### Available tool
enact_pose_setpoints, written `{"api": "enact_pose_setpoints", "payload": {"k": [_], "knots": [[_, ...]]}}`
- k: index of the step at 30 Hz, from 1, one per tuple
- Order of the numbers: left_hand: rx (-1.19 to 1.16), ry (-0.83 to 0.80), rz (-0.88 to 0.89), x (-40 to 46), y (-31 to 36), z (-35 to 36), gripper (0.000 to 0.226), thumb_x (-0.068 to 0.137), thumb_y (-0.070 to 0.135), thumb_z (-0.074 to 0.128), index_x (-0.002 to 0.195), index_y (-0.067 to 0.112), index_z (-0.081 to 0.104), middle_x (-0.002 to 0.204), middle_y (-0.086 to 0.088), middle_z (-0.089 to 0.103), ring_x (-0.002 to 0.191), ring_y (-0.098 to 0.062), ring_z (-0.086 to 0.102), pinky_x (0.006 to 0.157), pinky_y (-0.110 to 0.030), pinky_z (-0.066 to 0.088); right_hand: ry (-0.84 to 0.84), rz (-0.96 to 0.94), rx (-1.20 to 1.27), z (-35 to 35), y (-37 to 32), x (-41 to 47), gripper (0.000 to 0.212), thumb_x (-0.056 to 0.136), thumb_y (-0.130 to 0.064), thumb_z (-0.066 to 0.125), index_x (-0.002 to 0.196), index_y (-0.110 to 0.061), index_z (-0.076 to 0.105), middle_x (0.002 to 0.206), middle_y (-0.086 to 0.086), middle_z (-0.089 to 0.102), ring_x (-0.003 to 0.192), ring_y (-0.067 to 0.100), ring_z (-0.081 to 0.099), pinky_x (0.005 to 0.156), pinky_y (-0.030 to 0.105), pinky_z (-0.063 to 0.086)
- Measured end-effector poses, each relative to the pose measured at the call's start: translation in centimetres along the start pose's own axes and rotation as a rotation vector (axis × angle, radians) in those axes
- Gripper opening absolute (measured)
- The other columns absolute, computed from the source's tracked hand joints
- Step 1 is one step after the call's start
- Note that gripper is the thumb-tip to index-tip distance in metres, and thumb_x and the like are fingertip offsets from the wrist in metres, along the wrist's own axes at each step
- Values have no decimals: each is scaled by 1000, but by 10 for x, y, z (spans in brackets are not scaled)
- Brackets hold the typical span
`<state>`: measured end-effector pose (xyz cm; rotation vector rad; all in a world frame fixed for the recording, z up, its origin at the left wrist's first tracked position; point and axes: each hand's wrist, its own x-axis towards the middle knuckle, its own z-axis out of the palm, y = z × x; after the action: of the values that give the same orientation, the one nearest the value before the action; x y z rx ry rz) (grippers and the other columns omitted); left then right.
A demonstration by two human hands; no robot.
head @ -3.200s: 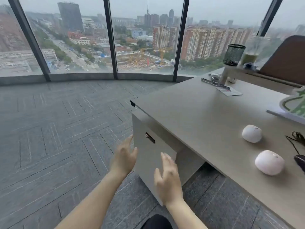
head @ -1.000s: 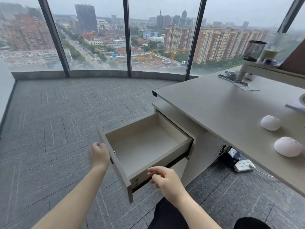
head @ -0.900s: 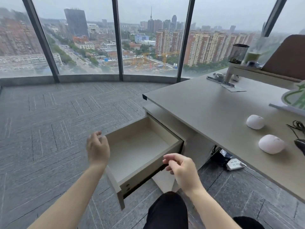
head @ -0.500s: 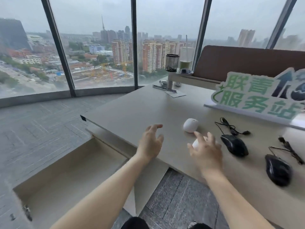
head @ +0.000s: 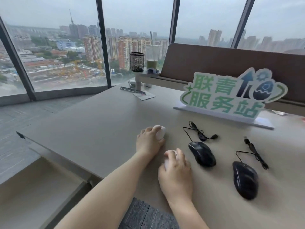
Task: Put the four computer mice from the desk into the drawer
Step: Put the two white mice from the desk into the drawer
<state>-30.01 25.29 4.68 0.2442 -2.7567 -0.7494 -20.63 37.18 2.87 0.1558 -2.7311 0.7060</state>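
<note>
I see the left hand (head: 149, 142) cupped over the far white mouse (head: 160, 132) and the right hand (head: 175, 171) covering the near white mouse (head: 170, 157), both on the tabletop (head: 99, 129). Two black mice (head: 202, 153) lie right of the hands; the drawer (head: 38, 195) stands open left of them.

On the desk (head: 99, 129) four mice lie in a loose row near its front edge. The far rounded mouse (head: 160, 132) sits leftmost and furthest back, under the left hand (head: 149, 142). Nearer and just right of it, the near rounded mouse (head: 170, 158) lies under the right hand (head: 175, 172). To the right of both rests the left corded mouse (head: 202, 153), its cable bundled behind it. Furthest right and nearest the front edge lies the right corded mouse (head: 245, 179). Behind the mice stands a sign (head: 231, 96). Below the desk's left end, the drawer (head: 33, 195) stands open.
</note>
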Motion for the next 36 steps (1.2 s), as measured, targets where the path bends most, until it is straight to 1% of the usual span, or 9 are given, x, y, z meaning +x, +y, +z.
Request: {"api": "enact_pose_setpoints", "payload": {"k": [8, 12, 15, 18, 20, 24, 27, 32, 36], "knots": [[-244, 102, -77, -40, -37, -45, 46, 81, 25, 58, 127, 25, 51, 125, -10, 53, 112, -30, 53, 85, -33, 43, -20, 8, 227, -19, -8, -4, 36, 77, -14, 59, 112, -19, 63, 135, 12, 56, 110, 38, 52, 95, 41, 41], [-378, 333, -113, -91, -93, -99, 44, 79, 18, 61, 121, 23, 50, 118, -4, 53, 100, -22, 53, 78, -30, 39, -18, -216, 480, -35, -63, -28, 43, 79, -12, 67, 118, -27, 58, 138, -1, 54, 122, 22, 42, 97, 29, 33], [-389, 478, -257, -136, -155, -131, 43, 83, 18, 61, 122, 25, 48, 119, -1, 50, 97, -15, 49, 77, -30, 38, -178, -426, 598, -23, -127, -57, 48, 81, -18, 63, 126, -33, 52, 139, -13, 47, 125, 12, 39, 99, 25, 35], [-322, 536, -506, -175, -227, -151, 45, 85, 22, 57, 128, 23, 43, 127, -10, 48, 105, -22, 48, 83, -37, 41, -410, -508, 642, 16, -181, -85, 53, 84, -21, 59, 134, -32, 49, 145, -12, 46, 129, 11, 38, 104, 22, 33], [-242, 467, -676, -194, -272, -156, 48, 84, 21, 57, 130, 20, 43, 130, -16, 48, 112, -31, 50, 86, -40, 42, -571, -486, 607, 51, -208, -97, 55, 83, -22, 57, 137, -28, 49, 143, -10, 49, 127, 14, 41, 108, 27, 35], [-138, 255, -847, -220, -337, -143, 46, 78, 22, 55, 123, 18, 45, 120, -12, 52, 89, -24, 48, 75, -34, 42, -815, -444, 350, 130, -250, -105, 59, 82, -25, 50, 140, -20, 43, 143, 1, 47, 132, 27, 40, 109, 36, 31], [-119, 210, -949, -222, -367, -134, 38, 78, 24, 57, 113, 16, 44, 114, -11, 53, 91, -30, 55, 74, -34, 43, -920, -417, 99, 179, -265, -99, 60, 83, -22, 49, 141, -21, 36, 141, 9, 41, 126, 35, 38, 104, 39, 35], [-87, 187, -953, -208, -398, -118, 28, 78, 27, 61, 94, 19, 40, 106, -9, 57, 92, -35, 61, 69, -33, 39, -956, -414, -102, 230, -274, -89, 58, 84, -20, 51, 139, -20, 33, 139, 13, 38, 124, 35, 39, 97, 40, 41], [-20, 149, -903, -203, -407, -104, 33, 80, 35, 65, 94, 18, 40, 108, -8, 55, 98, -35, 60, 70, -35, 39, -988, -411, -225, 255, -275, -87, 61, 85, -16, 54, 141, -21, 30, 143, 15, 33, 127, 36, 40, 99, 41, 43]]}}
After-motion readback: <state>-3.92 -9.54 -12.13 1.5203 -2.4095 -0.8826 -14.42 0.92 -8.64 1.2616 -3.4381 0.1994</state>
